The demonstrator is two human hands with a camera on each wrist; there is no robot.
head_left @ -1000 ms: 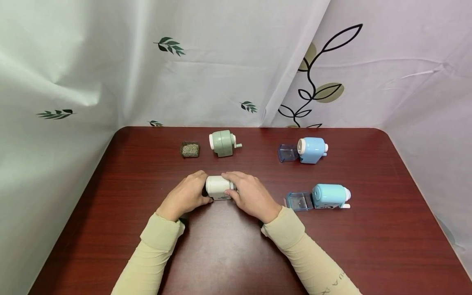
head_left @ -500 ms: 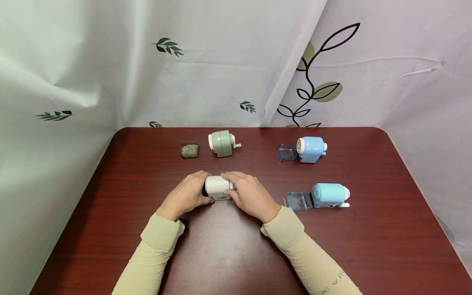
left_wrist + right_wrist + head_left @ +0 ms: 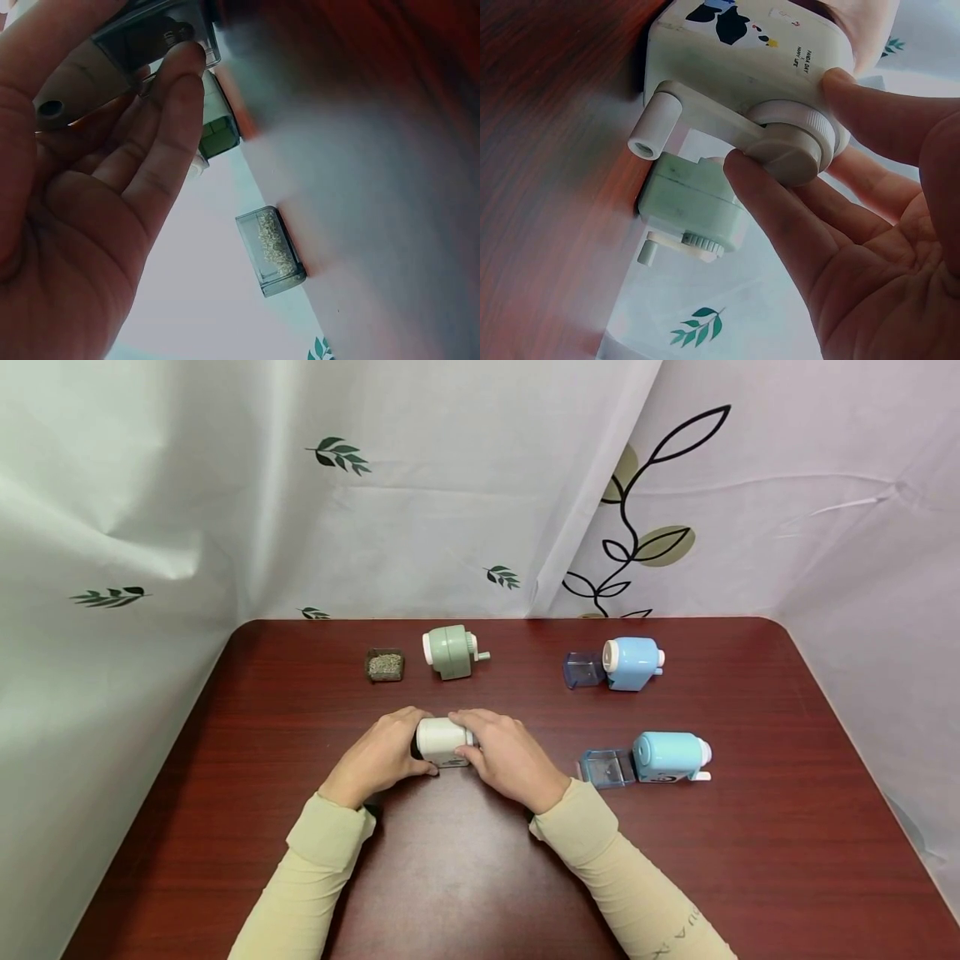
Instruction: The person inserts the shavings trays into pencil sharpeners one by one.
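Note:
A cream hand-crank pencil sharpener (image 3: 441,739) with a panda print stands on the table between both hands. My left hand (image 3: 381,756) is curled at its left end, thumb at the front, fingers behind. In the left wrist view, these fingers grip the dark see-through shavings drawer (image 3: 154,37) below the pencil hole. My right hand (image 3: 513,758) holds the sharpener's right end from above, around the crank side. The right wrist view shows its thumb on the body and a finger near the crank hub (image 3: 791,150); the crank handle (image 3: 656,124) hangs free of the fingers.
Behind stands a green sharpener (image 3: 452,652), with a drawer of shavings (image 3: 386,665) to its left. At the right are a blue sharpener (image 3: 633,663) and a turquoise sharpener (image 3: 671,757). Beside them lie see-through drawers, one blue (image 3: 583,669), one light blue (image 3: 607,768).
Both hands keep their hold on the cream sharpener with hardly any movement. The whole head view has shifted very slightly.

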